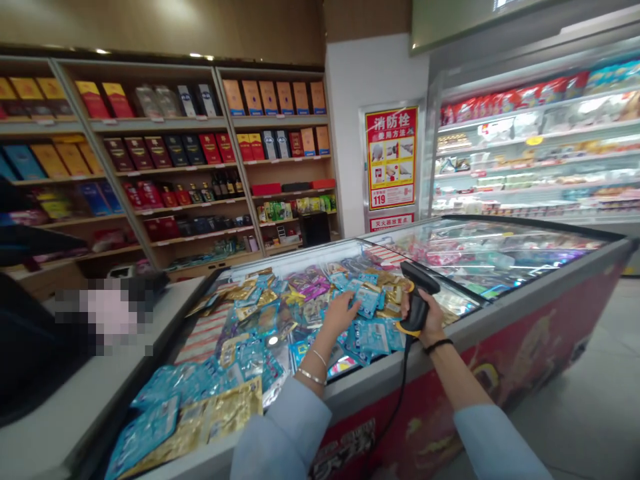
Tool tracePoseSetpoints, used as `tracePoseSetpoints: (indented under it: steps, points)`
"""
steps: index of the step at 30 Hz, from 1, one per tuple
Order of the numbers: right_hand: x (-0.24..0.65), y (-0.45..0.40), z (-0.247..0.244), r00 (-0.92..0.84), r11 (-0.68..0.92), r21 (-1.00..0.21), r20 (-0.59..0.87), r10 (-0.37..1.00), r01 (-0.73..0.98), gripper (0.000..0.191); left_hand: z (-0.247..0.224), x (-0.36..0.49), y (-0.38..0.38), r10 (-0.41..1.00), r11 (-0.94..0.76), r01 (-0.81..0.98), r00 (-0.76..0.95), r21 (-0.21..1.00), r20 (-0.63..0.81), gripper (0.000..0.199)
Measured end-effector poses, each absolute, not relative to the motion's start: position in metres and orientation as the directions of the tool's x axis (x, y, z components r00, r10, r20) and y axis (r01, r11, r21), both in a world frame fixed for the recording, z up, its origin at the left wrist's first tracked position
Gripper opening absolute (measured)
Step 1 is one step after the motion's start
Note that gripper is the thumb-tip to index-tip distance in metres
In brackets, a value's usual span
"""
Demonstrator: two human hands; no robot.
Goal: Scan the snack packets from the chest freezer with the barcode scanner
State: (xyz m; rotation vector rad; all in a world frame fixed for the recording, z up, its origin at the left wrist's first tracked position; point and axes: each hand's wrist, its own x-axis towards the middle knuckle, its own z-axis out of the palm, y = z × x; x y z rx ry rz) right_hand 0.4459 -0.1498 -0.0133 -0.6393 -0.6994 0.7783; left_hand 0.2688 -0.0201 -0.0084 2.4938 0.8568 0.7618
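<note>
My right hand (431, 319) is wrapped around the grip of a black and yellow barcode scanner (416, 303), whose cable hangs down the freezer's front. The scanner's head sits above the packets. To the left of it, my left hand (341, 313) has its thumb and fingers at the edge of a blue packet (369, 299), which it appears to pinch. Blue packets (373, 335), gold packets (395, 293) and purple packets (313, 283) lie in a loose spread on the glass top of the chest freezer around both hands.
More blue packets (185, 380) and a large gold packet (215, 413) lie at the near left. A grey counter (165, 333) adjoins the freezer (540, 320) on the left. Behind stand shelves of boxes (173, 150) and a lit refrigerated display (540, 157).
</note>
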Motion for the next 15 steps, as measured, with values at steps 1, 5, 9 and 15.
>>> tracePoseSetpoints:
  steps: [1, 5, 9, 15]
  points:
    - [0.446, -0.150, -0.014, 0.522, 0.547, -0.739, 0.310, 0.795, -0.393, 0.033, -0.008, 0.269, -0.021, 0.647, -0.740, 0.436, 0.669, 0.512, 0.366, 0.043]
    - [0.449, -0.153, -0.015, 0.558, 0.538, -0.764, 0.288, 0.778, -0.356, 0.030, -0.010, 0.271, -0.020, 0.673, -0.722, 0.439, 0.625, 0.535, 0.396, 0.043]
    - [0.445, -0.160, -0.009, 0.605, 0.541, -0.769, 0.261, 0.752, -0.341, 0.026, -0.009, 0.270, -0.022, 0.706, -0.694, 0.406, 0.545, 0.594, 0.453, 0.041]
    - [0.413, -0.168, 0.026, 0.576, 0.604, -0.726, 0.353, 0.738, -0.329, 0.029, 0.037, 0.241, -0.026, 0.753, -0.644, 0.238, 0.362, 0.727, 0.549, 0.033]
